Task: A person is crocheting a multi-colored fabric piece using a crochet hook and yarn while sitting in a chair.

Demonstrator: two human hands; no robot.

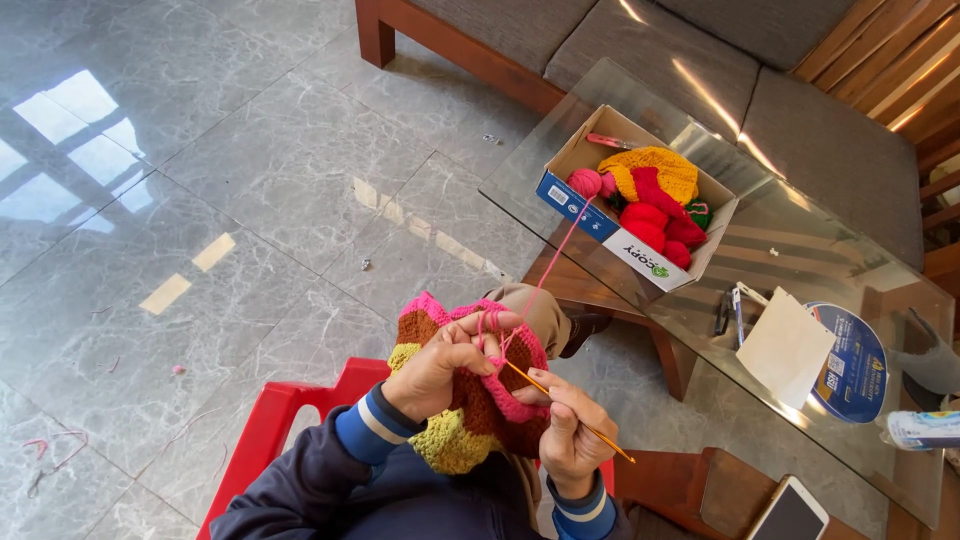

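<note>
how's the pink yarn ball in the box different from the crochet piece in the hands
The pink yarn ball is one colour, round and wound up; the crochet piece is worked into pink, brown and yellow zigzag bands. The ball rests against the cardboard box rim on the glass table, untouched; the piece is held by the left hand and right hand. One pink strand joins them.

An open brown cardboard box [640,200] with blue-and-white printed sides stands on the glass tabletop [560,165]. Well apart to its right lies a round blue-labelled disc [855,365], partly under a blank white paper sheet [785,345]. A dark-screened white smartphone [790,512] lies at the bottom edge.
</note>
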